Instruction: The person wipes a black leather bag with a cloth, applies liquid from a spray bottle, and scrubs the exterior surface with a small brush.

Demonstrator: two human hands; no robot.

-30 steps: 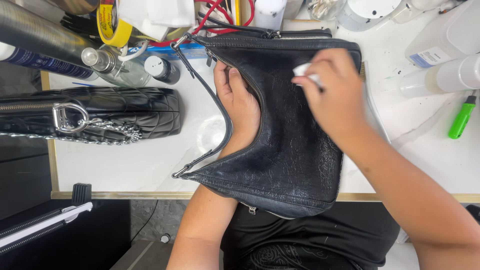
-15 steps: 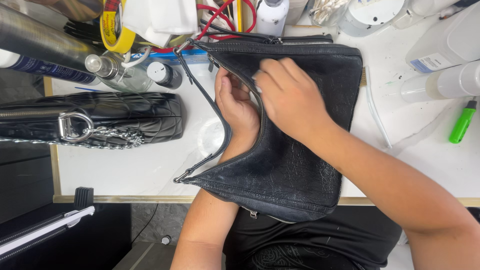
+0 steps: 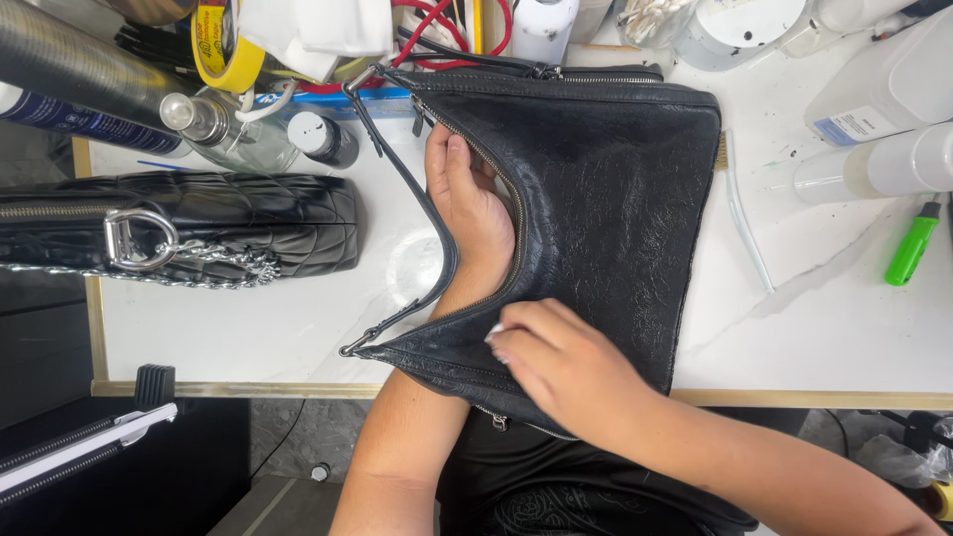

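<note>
Left hand [image 3: 472,223] sits inside the black bag [image 3: 606,199], fingers spread flat, grasping nothing. Right hand [image 3: 566,362] pinches a small white pad against the leather. Bag looks soft, floppy; best held by its zipper edge.

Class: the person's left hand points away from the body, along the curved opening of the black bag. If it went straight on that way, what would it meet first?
Probably the zipped upper edge of the black leather bag just beyond the left hand; depth is unclear.
</note>
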